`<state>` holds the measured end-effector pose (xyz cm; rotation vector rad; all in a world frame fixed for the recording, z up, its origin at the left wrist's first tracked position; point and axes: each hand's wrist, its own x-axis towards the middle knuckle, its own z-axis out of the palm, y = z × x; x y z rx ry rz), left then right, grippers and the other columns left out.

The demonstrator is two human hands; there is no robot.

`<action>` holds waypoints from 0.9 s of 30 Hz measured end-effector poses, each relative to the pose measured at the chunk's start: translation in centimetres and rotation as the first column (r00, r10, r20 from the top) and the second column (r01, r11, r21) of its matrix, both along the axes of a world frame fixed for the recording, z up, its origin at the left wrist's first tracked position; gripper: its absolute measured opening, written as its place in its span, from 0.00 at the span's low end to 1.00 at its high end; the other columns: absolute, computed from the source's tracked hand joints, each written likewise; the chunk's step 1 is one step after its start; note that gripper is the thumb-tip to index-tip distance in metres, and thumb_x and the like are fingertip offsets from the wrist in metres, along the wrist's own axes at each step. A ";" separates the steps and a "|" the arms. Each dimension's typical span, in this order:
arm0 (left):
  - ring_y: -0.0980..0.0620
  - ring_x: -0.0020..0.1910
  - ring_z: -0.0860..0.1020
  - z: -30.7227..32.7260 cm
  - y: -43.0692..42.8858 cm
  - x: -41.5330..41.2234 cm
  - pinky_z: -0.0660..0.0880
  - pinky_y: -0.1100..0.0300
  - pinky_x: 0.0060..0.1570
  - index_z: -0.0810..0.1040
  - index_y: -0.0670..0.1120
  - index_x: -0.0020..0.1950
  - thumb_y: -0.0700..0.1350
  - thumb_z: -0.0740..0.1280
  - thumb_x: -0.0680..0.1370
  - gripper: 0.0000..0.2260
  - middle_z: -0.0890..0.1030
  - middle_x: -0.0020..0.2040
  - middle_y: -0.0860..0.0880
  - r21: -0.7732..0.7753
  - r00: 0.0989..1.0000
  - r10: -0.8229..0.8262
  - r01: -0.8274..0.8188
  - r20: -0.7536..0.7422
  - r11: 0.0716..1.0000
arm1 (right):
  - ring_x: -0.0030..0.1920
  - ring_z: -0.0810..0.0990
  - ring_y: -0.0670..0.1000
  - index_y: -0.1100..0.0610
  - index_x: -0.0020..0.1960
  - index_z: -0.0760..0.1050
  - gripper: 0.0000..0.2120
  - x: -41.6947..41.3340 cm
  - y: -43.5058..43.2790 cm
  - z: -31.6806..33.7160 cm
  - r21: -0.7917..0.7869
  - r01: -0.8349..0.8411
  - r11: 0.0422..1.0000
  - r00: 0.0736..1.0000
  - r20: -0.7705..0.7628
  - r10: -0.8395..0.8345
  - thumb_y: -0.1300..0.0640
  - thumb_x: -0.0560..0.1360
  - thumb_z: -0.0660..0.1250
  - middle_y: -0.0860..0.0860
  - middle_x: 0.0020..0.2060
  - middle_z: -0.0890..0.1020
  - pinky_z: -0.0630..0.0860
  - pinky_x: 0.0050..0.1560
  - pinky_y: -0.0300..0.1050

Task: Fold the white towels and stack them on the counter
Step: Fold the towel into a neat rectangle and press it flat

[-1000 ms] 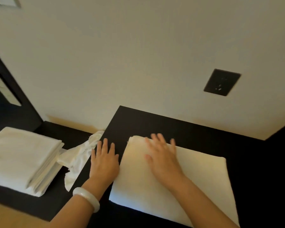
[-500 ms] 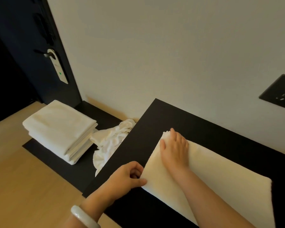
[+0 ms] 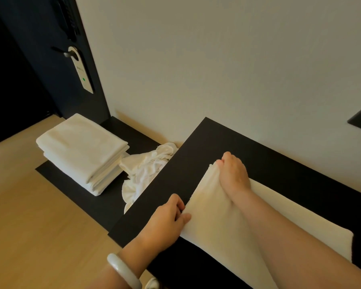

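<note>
As both hands pinch its left edge, a folded towel [image 3: 217,222] lies on the black counter [image 3: 196,159]

Curled fingertips of the right hand [image 3: 233,174] hook over the towel's far left corner, knuckles up, the bare forearm running back across the cloth to the lower right. Thumb and bent fingers of the left hand [image 3: 165,220] nip the near left corner, the wrist behind them wearing a pale bangle [image 3: 123,272]. Left of the counter, a lower black shelf [image 3: 71,190] carries a neat stack of folded white towels [image 3: 81,151] and, just beside it, a crumpled white towel [image 3: 146,170] lying against the counter's side. Behind the stack stands a dark door [image 3: 19,80] with a hanger [image 3: 81,69] on its handle
</note>
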<state>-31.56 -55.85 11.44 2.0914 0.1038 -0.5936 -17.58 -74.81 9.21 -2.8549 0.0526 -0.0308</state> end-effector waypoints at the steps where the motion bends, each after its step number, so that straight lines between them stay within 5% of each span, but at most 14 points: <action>1: 0.51 0.46 0.80 0.0 -0.1 0.0 0.78 0.57 0.48 0.69 0.55 0.56 0.52 0.63 0.82 0.06 0.80 0.47 0.50 0.010 1.000 -0.006 0.006 -0.012 1.000 | 0.49 0.75 0.49 0.55 0.54 0.71 0.09 0.1 0.0 0.0 0.013 -0.008 1.000 1.000 -0.008 0.008 0.51 0.84 0.55 0.49 0.47 0.76 0.75 0.51 0.47; 8: 0.53 0.48 0.79 0.6 0.0 0.0 0.77 0.62 0.47 0.69 0.54 0.58 0.52 0.63 0.82 0.07 0.79 0.49 0.51 0.042 0.998 0.021 -0.018 -0.057 0.999 | 0.51 0.76 0.50 0.56 0.59 0.73 0.16 0.4 0.0 0.2 -0.056 0.033 0.998 0.998 -0.050 -0.036 0.47 0.84 0.52 0.50 0.50 0.78 0.73 0.56 0.48; 11: 0.58 0.57 0.73 1.7 -0.6 0.2 0.73 0.64 0.59 0.69 0.55 0.64 0.51 0.62 0.82 0.11 0.73 0.60 0.56 0.282 0.981 -0.038 -0.018 0.191 0.959 | 0.64 0.74 0.52 0.55 0.69 0.70 0.19 -1.1 0.2 1.7 -0.060 0.054 0.997 0.999 0.003 -0.054 0.47 0.84 0.52 0.53 0.62 0.77 0.65 0.69 0.50; 14: 0.55 0.74 0.59 2.7 -3.7 0.7 0.56 0.58 0.74 0.62 0.52 0.76 0.53 0.58 0.83 0.21 0.61 0.75 0.55 0.495 0.841 -0.316 0.067 0.440 0.866 | 0.73 0.67 0.53 0.56 0.74 0.67 0.19 -5.4 -0.2 2.9 0.019 0.055 0.998 0.979 0.198 -0.058 0.54 0.84 0.54 0.53 0.69 0.73 0.53 0.78 0.55; 17: 0.50 0.79 0.37 1.1 -7.8 0.7 0.39 0.48 0.77 0.44 0.52 0.81 0.56 0.50 0.84 0.28 0.41 0.81 0.51 0.615 0.676 -0.646 0.352 0.354 0.705 | 0.77 0.60 0.52 0.56 0.77 0.63 0.22 -11.0 -1.3 2.4 0.048 0.105 0.993 0.980 0.162 -0.111 0.56 0.83 0.53 0.53 0.75 0.66 0.46 0.78 0.52; 19: 0.50 0.77 0.32 -1.6 -8.4 0.9 0.36 0.43 0.76 0.41 0.51 0.80 0.57 0.44 0.84 0.26 0.37 0.80 0.51 0.660 0.633 -0.714 0.402 0.301 0.635 | 0.77 0.61 0.52 0.57 0.76 0.64 0.22 -14.5 -3.0 0.7 -0.045 0.111 0.993 0.989 0.107 -0.106 0.55 0.83 0.52 0.53 0.75 0.66 0.48 0.78 0.52; 21: 0.48 0.79 0.40 -2.6 -7.9 0.9 0.41 0.42 0.75 0.47 0.51 0.81 0.56 0.39 0.84 0.25 0.44 0.81 0.48 0.725 0.650 -0.700 0.324 0.296 0.608 | 0.76 0.62 0.51 0.56 0.76 0.65 0.26 -17.3 -5.8 -0.5 -0.133 0.132 0.982 0.991 0.034 -0.129 0.51 0.80 0.48 0.53 0.75 0.66 0.50 0.76 0.56; 24: 0.50 0.75 0.29 -2.7 -6.7 1.3 0.33 0.42 0.74 0.31 0.53 0.77 0.59 0.26 0.76 0.29 0.28 0.76 0.52 0.757 0.660 -0.716 0.343 0.227 0.556 | 0.78 0.39 0.47 0.48 0.79 0.38 0.27 -20.1 -11.1 -0.5 -0.229 0.310 0.923 0.938 -0.085 -0.336 0.47 0.80 0.34 0.47 0.78 0.42 0.36 0.77 0.54; 27: 0.48 0.75 0.29 -1.7 -5.3 2.1 0.33 0.42 0.73 0.29 0.51 0.76 0.59 0.25 0.77 0.28 0.28 0.76 0.51 0.805 0.714 -0.668 0.261 0.210 0.532 | 0.79 0.39 0.51 0.48 0.79 0.35 0.29 -22.1 -14.6 0.9 -0.380 0.525 0.762 0.808 -0.059 -0.586 0.42 0.81 0.36 0.49 0.80 0.42 0.42 0.78 0.59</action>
